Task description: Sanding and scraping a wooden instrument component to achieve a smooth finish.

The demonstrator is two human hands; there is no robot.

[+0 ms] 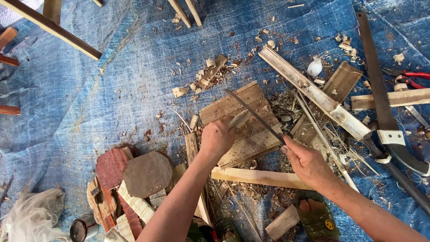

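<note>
My right hand (305, 161) grips the handle of a long thin knife (253, 114), whose blade slants up and to the left over a slatted wooden board (251, 101). My left hand (218, 138) is closed on a small pale piece of wood (240, 118) and holds it against the blade on the board. Wood shavings and chips lie all around the board on a blue tarp (134, 80).
A split bamboo length (313, 92) runs diagonally at the right. A hand saw (380, 94) and red-handled pliers (410, 78) lie at the far right. A pile of wooden pieces with a round brown disc (148, 174) sits at the lower left. Green sandals (316, 218) are below my hands.
</note>
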